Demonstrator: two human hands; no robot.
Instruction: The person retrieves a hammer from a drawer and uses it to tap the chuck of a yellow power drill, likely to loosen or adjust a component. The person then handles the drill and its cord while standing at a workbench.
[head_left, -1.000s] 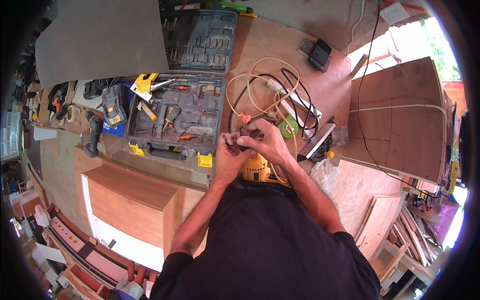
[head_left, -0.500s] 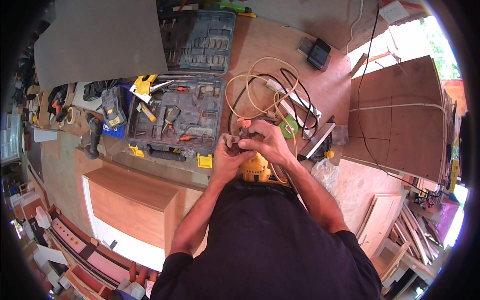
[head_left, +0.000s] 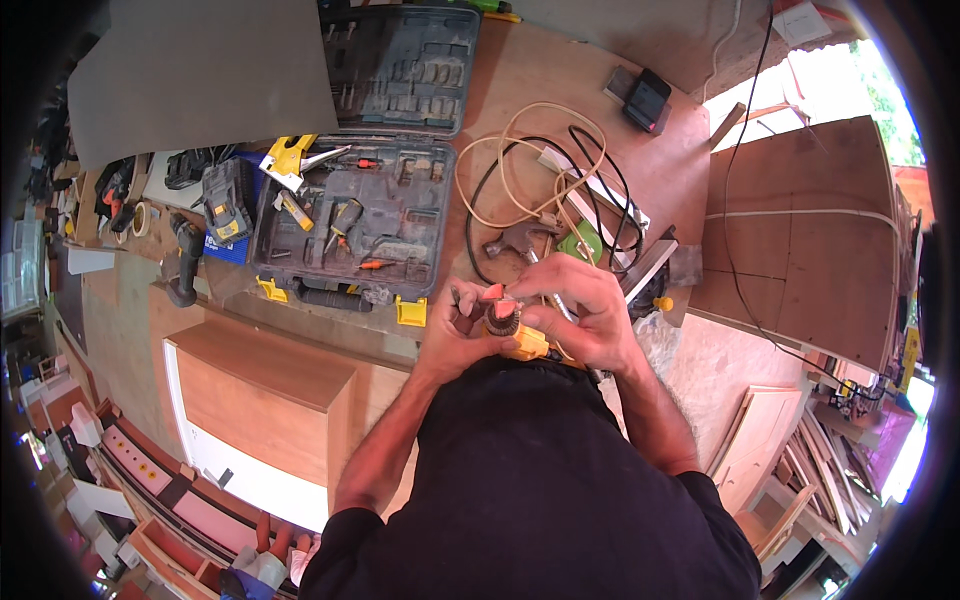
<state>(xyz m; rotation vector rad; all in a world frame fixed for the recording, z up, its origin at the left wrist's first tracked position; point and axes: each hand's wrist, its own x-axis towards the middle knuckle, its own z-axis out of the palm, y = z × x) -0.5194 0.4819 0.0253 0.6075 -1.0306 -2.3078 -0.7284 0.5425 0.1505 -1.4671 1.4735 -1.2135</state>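
A yellow corded power drill (head_left: 528,344) stands against my body with its toothed chuck (head_left: 503,320) turned up. An orange-red bit (head_left: 496,293) sticks up from the chuck. My left hand (head_left: 452,332) is closed at the chuck's left side, its thumb along the drill just below the teeth. From the right, my right hand (head_left: 588,308) reaches in with forefinger and thumb at the bit and chuck top. Its other fingers are curled and partly hidden. Just beyond lies a claw hammer (head_left: 517,240), its handle running under the right hand.
An open tool case (head_left: 400,230) holds screwdrivers and a yellow staple gun (head_left: 288,160). A cordless drill (head_left: 186,262) and a battery charger (head_left: 229,208) sit left of it. Looped cables (head_left: 510,135), a green tape measure (head_left: 580,243) and metal strips (head_left: 650,270) lie right. A wooden cabinet (head_left: 800,245) stands farther right.
The drill's chuck has tilted into clear view between my hands. My right hand has shifted right and slightly down, its fingers spreading a little; the hammer head now shows.
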